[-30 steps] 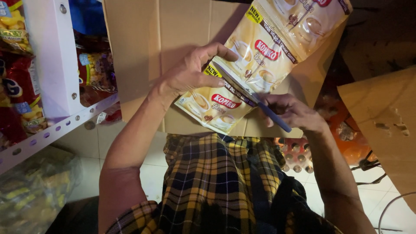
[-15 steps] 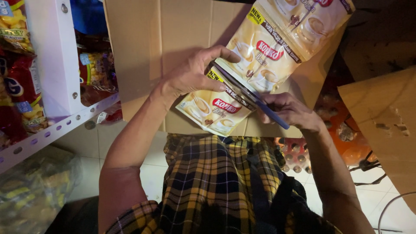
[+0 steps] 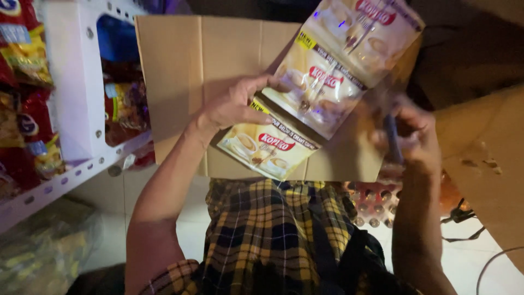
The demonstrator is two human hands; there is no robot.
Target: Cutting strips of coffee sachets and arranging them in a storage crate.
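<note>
Sachets (image 3: 322, 82) of instant coffee, joined in one long strip, hung in front of an open cardboard box (image 3: 185, 71). Left hand (image 3: 234, 106) was closed on the strip, thumb and fingers pinching the seam above the lowest sachet (image 3: 267, 145), which hung tilted below the grip. Right hand (image 3: 415, 136) was blurred; it was curled around a slim dark blue tool (image 3: 392, 136), most likely a cutter or pen, held just beside the right edge of the strip. Whether the tool touched the strip could not be told.

Status, as a judgement: the strip was out of the box and the lowest sachet appeared only partly separated; at least two upper sachets remained joined, so most of the separating appeared left to do.

Surroundings: a white perforated metal shelf (image 3: 71, 164) at left carried red and yellow snack packets (image 3: 27, 65). A plaid garment (image 3: 273, 235) filled the lower centre. A loose cardboard sheet (image 3: 491, 175) lay at right.
</note>
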